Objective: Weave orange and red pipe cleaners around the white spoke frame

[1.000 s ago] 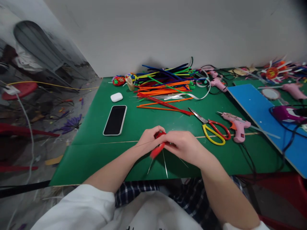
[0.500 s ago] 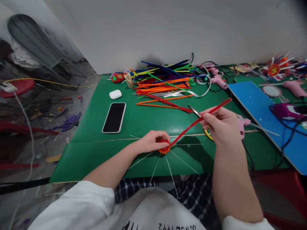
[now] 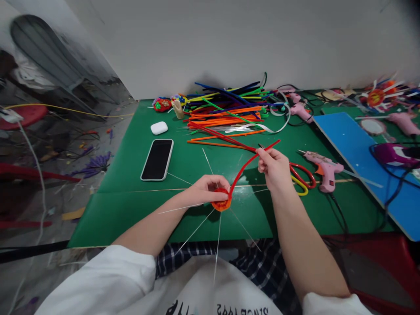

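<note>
My left hand [image 3: 206,190] pinches a small round orange-red coil [image 3: 221,204] over the green table [image 3: 124,210]. Several thin white spokes [image 3: 193,225] fan out from the coil. A red pipe cleaner [image 3: 244,168] curves up from the coil to my right hand [image 3: 274,168], which pinches it near its free end. Both hands hang just above the table's near middle.
A pile of coloured pipe cleaners [image 3: 226,109] lies at the back. A phone [image 3: 158,159] and a white earbud case [image 3: 159,127] rest to the left. Red and yellow scissors [image 3: 300,177] and a pink glue gun [image 3: 323,168] lie right of my hand, near a blue board [image 3: 357,153].
My right hand first drew the red pipe cleaner out to the right, then swung back left and nearer the coil, bending it into a curve. The spokes have turned in my left hand.
</note>
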Available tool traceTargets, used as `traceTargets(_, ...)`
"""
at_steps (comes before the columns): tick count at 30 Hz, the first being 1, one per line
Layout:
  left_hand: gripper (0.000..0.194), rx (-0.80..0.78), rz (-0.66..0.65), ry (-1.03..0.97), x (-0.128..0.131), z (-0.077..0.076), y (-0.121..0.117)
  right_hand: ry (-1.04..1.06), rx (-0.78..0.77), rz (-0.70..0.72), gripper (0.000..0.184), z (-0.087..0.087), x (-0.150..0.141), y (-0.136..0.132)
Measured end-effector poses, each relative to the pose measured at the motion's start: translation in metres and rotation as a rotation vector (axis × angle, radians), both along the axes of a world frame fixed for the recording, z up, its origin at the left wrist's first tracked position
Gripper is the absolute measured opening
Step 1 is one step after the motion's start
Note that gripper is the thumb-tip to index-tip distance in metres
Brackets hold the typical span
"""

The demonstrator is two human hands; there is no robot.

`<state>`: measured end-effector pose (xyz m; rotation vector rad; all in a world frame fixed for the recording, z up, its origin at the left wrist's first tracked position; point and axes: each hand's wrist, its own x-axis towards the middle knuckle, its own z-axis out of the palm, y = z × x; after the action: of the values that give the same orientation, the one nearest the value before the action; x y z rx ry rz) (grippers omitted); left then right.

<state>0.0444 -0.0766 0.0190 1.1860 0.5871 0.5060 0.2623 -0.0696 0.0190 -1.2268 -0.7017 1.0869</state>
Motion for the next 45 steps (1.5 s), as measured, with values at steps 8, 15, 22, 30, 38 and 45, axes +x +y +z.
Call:
traceTargets(8,0.027,-0.167,0.083,-0.155,-0.001,0.003,-0.002,0.139,-0.148,0.217,0.029,0.001,0.002,0.002)
traceTargets(15,0.024,-0.293,-0.010,-0.265,0.001,-0.012,0.003,-0.146,0.051,0.266,0.027,0.022,-0.010,-0.017)
traceTargets(22,0.021,-0.387,-0.090,-0.353,-0.001,-0.013,0.003,-0.543,0.481,0.492,0.012,0.040,-0.037,-0.039)
traceTargets(30,0.022,-0.405,-0.121,-0.396,0.001,-0.010,0.003,-0.959,0.621,0.497,0.026,0.026,-0.043,-0.038)
traceTargets(38,0.021,-0.447,-0.106,-0.378,0.000,-0.010,0.003,-1.119,0.546,0.583,0.034,0.029,-0.046,-0.041)
traceTargets(45,0.023,-0.422,-0.112,-0.339,0.000,-0.011,0.003,-1.100,0.558,0.591,0.024,0.029,-0.047,-0.040)
